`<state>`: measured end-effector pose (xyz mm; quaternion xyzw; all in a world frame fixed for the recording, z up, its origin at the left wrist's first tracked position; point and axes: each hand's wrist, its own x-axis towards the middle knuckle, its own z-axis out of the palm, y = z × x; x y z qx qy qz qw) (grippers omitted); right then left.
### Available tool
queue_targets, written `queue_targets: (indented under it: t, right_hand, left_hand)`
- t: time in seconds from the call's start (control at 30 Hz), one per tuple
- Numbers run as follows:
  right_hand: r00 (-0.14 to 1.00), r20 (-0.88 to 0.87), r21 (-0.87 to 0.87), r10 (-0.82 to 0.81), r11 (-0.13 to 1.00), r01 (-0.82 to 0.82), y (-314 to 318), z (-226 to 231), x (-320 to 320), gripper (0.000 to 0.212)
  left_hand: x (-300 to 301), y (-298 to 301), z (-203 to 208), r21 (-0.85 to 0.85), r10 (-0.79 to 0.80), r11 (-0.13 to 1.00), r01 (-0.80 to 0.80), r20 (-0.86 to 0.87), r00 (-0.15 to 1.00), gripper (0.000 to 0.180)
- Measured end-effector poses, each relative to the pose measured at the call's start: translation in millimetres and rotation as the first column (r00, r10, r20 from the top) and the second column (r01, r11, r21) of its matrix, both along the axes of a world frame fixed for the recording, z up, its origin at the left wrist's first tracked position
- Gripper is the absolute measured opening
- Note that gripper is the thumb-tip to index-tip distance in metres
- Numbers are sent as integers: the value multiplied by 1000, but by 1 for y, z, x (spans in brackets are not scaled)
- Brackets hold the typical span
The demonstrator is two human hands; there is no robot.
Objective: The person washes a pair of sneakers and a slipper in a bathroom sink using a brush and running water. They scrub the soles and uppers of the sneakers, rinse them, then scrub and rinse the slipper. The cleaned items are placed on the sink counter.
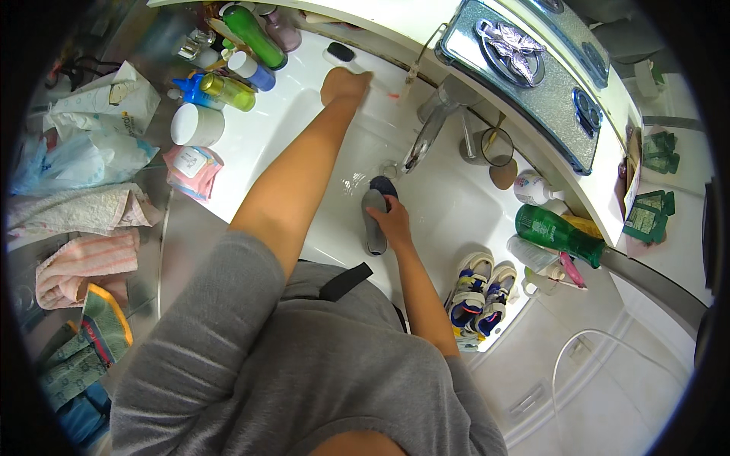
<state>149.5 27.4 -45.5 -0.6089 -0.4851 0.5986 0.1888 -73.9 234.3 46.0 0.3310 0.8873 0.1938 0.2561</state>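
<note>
My right hand [393,223] grips a grey shoe [375,232] with a dark end, holding it over the white sink [449,220] just below the drain and the faucet [435,129]. My left arm stretches across to the sink's far rim. There my left hand [344,86] is bent downward, its fingers mostly hidden. Just beyond it lies a scrub brush [340,52] with black bristles. Beside its fingers is a thin white stick with a red tip [393,96]; whether the hand touches it is unclear. A pair of colourful sneakers [480,295] stands on the sink's right edge.
Several bottles, among them a green bottle [255,36], and a white jar [197,125] crowd the left rim. A pink packet [193,170] lies nearer. Another green bottle [559,234] lies on the right, below a glass cup [487,146]. Towels [87,267] hang at far left.
</note>
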Motion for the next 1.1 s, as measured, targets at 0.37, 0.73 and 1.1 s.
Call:
queue_targets:
  t: [0.37, 0.73, 1.1]
  right_hand:
    - [631, -461, -696, -624, 695, 179, 6, -36, -38, 50]
    - [447, -479, -830, -755, 555, 48, -2, -33, -61, 51]
    - [363, -392, -883, -845, 457, 108, -8, -14, -88, 49]
  left_hand:
    - [-12, -210, -52, 83, -370, 929, 360, 205, 906, 31]
    - [52, -267, -36, -165, -668, 741, 651, -86, 739, 60]
    - [34, -233, -34, -203, -656, 746, 634, -68, 751, 69]
